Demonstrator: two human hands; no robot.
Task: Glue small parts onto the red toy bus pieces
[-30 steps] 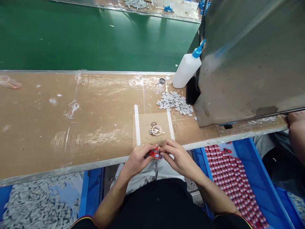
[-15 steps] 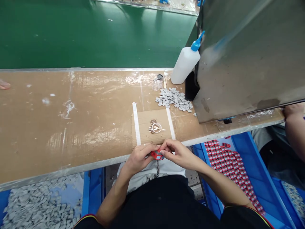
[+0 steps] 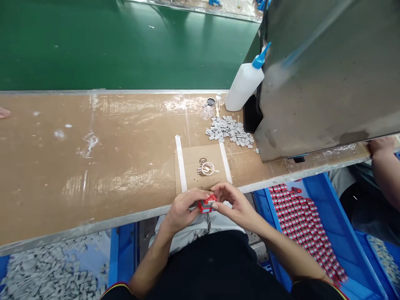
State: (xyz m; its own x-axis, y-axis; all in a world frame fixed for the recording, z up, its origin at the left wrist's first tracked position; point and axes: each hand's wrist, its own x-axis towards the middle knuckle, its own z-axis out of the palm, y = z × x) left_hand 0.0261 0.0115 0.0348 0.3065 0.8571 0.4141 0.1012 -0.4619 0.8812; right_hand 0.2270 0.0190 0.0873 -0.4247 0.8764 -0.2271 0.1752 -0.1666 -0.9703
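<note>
A small red-and-grey toy vehicle piece (image 3: 206, 205) with pale window-like patches sits between my two hands, just off the table's front edge. My left hand (image 3: 184, 208) is closed, pinching it at its left side with thumb and fingers. From the right, my right hand (image 3: 234, 204) meets the same piece, its thumb on the near face and the fingertips curled at the top. Just beyond lies a cardboard sheet (image 3: 195, 154) held by white tape, bearing a small clear cup (image 3: 207, 168) with a thin stick in it. Brown smears lie around the cup.
Small grey tiles (image 3: 231, 130) are heaped beside a white squeeze bottle (image 3: 245, 85) with a blue tip. A large metal box (image 3: 325, 79) stands at right. Blue bins hold red pieces (image 3: 301, 221) and grey pieces (image 3: 53, 266). Another person's hand (image 3: 383, 146) shows at far right.
The toy piece has turned, so more of its grey and red faces show. My right fingers have opened a little around it; my left hand keeps its grip.
</note>
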